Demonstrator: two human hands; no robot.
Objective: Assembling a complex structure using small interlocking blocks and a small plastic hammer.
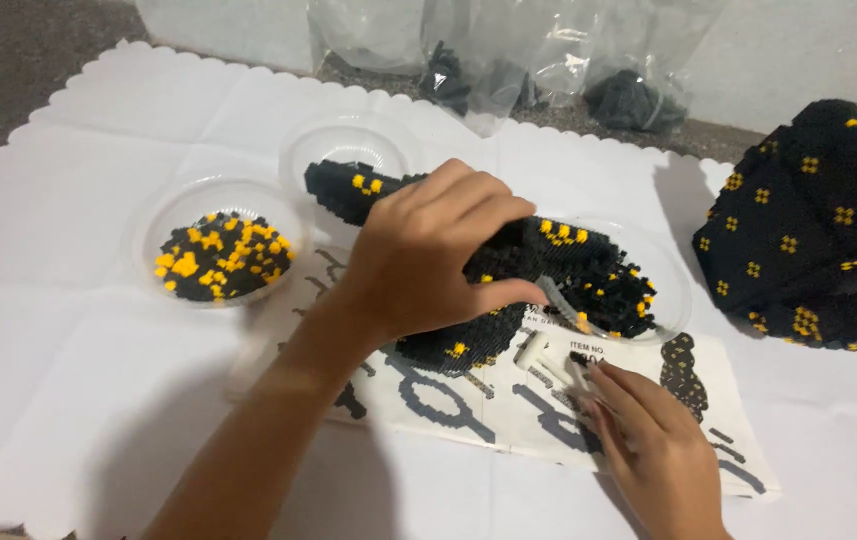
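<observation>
My left hand [429, 255] grips a long black brick-built piece with yellow dots [369, 190], holding it tilted above the printed instruction sheet [469, 405]. My right hand [654, 440] rests on that sheet with its fingertips touching a tiny black piece [581, 358], beside a small white tool [532, 350]. A clear dish [671, 285] with black and yellow pieces lies just behind the right hand.
A clear bowl [154, 225] of black and yellow bricks sits at left, another clear dish [349, 150] behind it. A large black dotted built section [819, 230] stands at right. Plastic bags [509, 50] lie at the back on a white scalloped sheet [99, 380].
</observation>
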